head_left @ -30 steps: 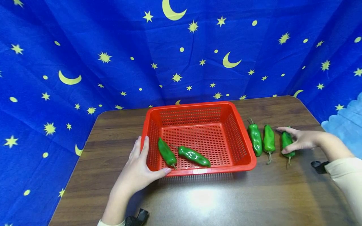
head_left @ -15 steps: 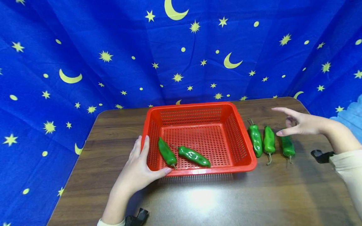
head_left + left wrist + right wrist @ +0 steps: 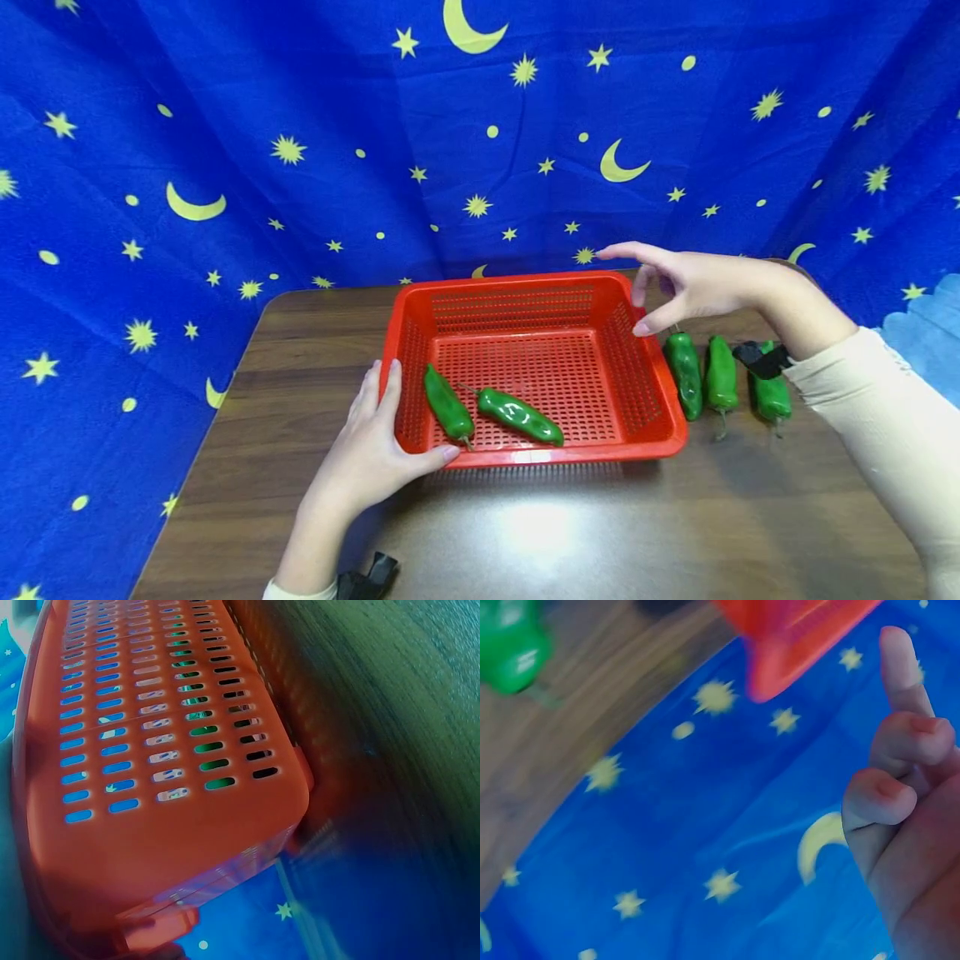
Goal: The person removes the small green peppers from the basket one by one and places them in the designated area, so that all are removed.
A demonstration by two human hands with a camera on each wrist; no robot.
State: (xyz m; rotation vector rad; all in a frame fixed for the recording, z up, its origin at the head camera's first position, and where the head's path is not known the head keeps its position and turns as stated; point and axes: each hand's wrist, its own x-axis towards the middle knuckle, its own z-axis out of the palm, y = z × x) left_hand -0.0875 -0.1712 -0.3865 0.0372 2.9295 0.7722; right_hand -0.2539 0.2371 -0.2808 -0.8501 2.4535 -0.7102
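In the head view, my left hand [image 3: 372, 454] holds the front left corner of a red plastic basket [image 3: 558, 455], its thumb along the front rim and fingers at the left side. Two glossy green peppers [image 3: 448, 406] lie inside toward the basket's left. Over the right rim hovers my right hand [image 3: 690, 287], holding nothing, with index finger and thumb apart and the other fingers bent. Three more green peppers [image 3: 722, 373] are lined up on the table right of the basket; the sleeve and wrist strap partly cover the rightmost. The left wrist view shows the basket's slotted wall [image 3: 161, 712].
A brown wood-grain table [image 3: 480, 533] carries everything. Blue cloth [image 3: 315, 100] with yellow moons and stars hangs behind and around it. Light blue fabric [image 3: 930, 333] shows at the far right.
My right hand has left the rightmost pepper, lifting and moving left across the row to the basket's right rim, empty. The left hand has stayed on the basket.
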